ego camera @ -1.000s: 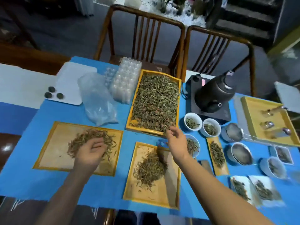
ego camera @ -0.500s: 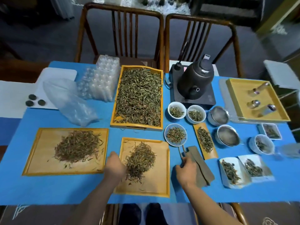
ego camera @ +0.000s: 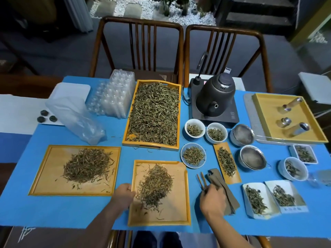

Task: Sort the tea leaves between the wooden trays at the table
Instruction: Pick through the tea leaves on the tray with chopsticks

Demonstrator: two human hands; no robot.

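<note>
Tea leaves (ego camera: 155, 187), dry brownish-green, sit heaped in the near square wooden tray (ego camera: 186, 197); my left hand (ego camera: 123, 195) grips its edge, my right hand (ego camera: 212, 200) pinches thin wooden tweezers (ego camera: 201, 180).

Dim, cool indoor light w/ soft shadows, mild overall blur, strong wide-angle bowing at frame edges.

Both forearms are bare from the bottom edge of the frame up to the wrists, with no sleeve, watch or bracelet showing on either. The left hand (ego camera: 123, 195) wears a thin ring on one finger, though the band is too small to tell its material, and the right hand (ego camera: 213, 201) shows no jewellery. At the near edge, between the arms, dark trousers cover the legs.
</note>
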